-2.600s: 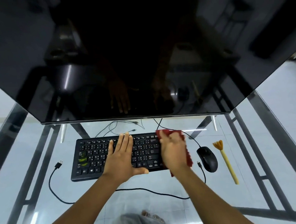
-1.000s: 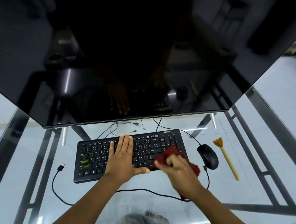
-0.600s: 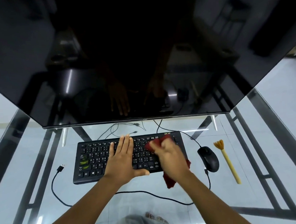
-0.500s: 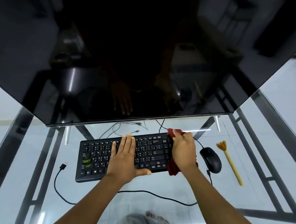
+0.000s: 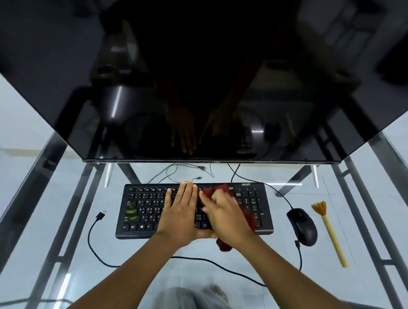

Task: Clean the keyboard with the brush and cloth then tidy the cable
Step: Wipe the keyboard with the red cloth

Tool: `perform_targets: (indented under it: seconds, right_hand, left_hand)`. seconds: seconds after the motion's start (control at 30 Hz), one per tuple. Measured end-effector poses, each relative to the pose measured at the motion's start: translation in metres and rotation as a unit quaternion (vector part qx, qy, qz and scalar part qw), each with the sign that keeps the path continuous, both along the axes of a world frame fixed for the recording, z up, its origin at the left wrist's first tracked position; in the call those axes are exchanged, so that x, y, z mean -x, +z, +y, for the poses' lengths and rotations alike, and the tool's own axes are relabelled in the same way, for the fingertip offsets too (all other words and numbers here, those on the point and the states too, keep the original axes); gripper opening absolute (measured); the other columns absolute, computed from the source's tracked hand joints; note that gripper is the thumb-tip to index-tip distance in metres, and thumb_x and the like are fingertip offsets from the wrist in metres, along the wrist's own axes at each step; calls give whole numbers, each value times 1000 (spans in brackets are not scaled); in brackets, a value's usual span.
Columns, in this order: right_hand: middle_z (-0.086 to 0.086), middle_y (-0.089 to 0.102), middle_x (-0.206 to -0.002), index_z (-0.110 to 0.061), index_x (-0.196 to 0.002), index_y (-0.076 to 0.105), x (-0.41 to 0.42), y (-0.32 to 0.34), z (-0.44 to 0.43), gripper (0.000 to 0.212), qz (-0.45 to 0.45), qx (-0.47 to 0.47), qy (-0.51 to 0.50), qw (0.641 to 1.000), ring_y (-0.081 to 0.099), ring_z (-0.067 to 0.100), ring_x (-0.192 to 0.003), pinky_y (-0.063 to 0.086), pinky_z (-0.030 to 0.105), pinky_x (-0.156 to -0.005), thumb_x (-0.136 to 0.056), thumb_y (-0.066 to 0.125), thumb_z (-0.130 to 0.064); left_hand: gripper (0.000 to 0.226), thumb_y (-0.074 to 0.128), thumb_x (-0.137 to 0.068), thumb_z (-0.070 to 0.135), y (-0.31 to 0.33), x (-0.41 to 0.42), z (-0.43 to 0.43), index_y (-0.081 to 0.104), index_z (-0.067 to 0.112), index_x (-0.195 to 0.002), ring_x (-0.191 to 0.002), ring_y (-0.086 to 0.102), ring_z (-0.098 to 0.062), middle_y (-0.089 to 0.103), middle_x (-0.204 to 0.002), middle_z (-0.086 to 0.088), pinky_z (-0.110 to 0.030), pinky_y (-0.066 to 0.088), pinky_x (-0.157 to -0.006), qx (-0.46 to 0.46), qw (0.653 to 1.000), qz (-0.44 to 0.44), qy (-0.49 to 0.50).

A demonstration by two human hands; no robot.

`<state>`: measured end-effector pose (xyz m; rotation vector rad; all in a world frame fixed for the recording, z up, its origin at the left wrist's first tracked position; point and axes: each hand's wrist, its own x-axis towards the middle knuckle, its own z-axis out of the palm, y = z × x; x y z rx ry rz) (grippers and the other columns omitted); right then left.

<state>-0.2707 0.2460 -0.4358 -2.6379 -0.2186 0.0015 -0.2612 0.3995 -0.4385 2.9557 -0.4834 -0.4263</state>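
A black keyboard (image 5: 142,209) lies on the glass table below the monitor. My left hand (image 5: 181,212) rests flat on its middle keys, fingers together and pointing away from me. My right hand (image 5: 225,214) presses a dark red cloth (image 5: 249,219) onto the keys just right of the left hand; cloth corners stick out above and below the hand. The yellow brush (image 5: 330,232) lies on the glass at the far right, bristles away from me. The keyboard's black cable (image 5: 94,250) loops across the glass in front, its USB plug (image 5: 101,215) lying loose at the left.
A black mouse (image 5: 302,227) sits between keyboard and brush, its cable (image 5: 299,255) running toward me. A large dark monitor (image 5: 194,72) overhangs the back of the table. Thin cables (image 5: 182,172) lie behind the keyboard. Steel frame bars (image 5: 377,228) show through the glass.
My right hand with the cloth has swept from the keyboard's right end leftward to its middle, beside the left hand. The left hand has stayed flat on the keys.
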Motion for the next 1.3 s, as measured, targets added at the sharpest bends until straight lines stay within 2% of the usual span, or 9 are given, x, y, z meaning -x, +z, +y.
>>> perform_targets:
  seconds: [0.1,0.2,0.33,0.47,0.63,0.8,0.97,1.13,1.3]
  right_hand:
    - [-9,61,-80,-24,-85,60,-12,5,-32,32,-25,12,-84,996,59,8,-75,46,35,-67,-94,54,-54]
    - [3,56,-102,-28,-121,64,-15,0,-50,29,0,14,-243,970,56,27,-90,49,39,-83,-98,50,-38]
    - [0,53,-93,-19,-120,61,-7,-3,5,26,-13,-7,-68,998,52,22,-87,46,39,-80,-98,53,-31]
    - [-23,50,-87,-28,-115,68,-12,7,-22,36,-45,-1,29,999,51,-16,-81,40,4,-68,-96,51,-53]
    - [-16,53,-89,-30,-115,65,-6,-12,-19,39,-58,0,-123,991,58,0,-76,52,21,-71,-98,39,-54]
    - [-3,58,-78,-18,-98,61,-5,1,35,26,-27,46,66,996,55,10,-65,46,32,-58,-98,55,-44]
    - [-8,59,-84,-24,-100,65,-22,-10,35,35,-6,35,-158,987,60,14,-74,53,36,-67,-98,45,-53]
    - [-13,52,-74,-25,-90,60,-8,13,80,26,9,15,55,998,52,6,-66,43,31,-61,-97,54,-50]
    - [-7,52,-84,-23,-110,67,-18,14,53,24,53,1,-229,972,54,13,-63,55,37,-66,-100,52,-38]
  left_hand:
    - [138,30,-54,97,1,0,0,-13,9,-151,-144,-26,-19,-21,-159,-5,-51,-12,-118,-4,1000,3,-6]
    - [139,30,-53,97,1,0,-1,-14,9,-151,-144,-26,-19,-21,-159,-5,-52,-11,-118,-9,1000,1,-3]
    - [144,25,-46,99,-1,-3,0,-19,8,-149,-145,-24,-19,-18,-160,-7,-50,-8,-119,1,1000,5,-6]
    - [139,40,-54,92,6,-6,28,-19,10,-150,-145,-22,-17,-18,-160,-5,-48,-13,-118,14,999,-2,-37]
    - [142,35,-50,95,8,-6,104,-12,8,-151,-141,-27,-13,-13,-161,-5,-45,-19,-115,-7,1000,-13,7]
    - [142,31,-49,98,5,-8,116,-6,8,-152,-142,-25,-14,-12,-161,-6,-43,-18,-115,-7,1000,0,-17]
    - [137,40,-55,94,5,-7,118,-3,7,-153,-145,-20,-17,-8,-162,-6,-46,-15,-115,-6,1000,-4,-19]
    - [136,40,-56,93,6,-7,119,-1,7,-153,-145,-18,-17,-5,-162,-7,-51,-14,-114,-1,1000,-14,-14]
    - [136,29,-54,95,7,-7,120,-6,7,-152,-148,-15,-20,-9,-162,-7,-52,-13,-115,-23,1000,-7,-16]
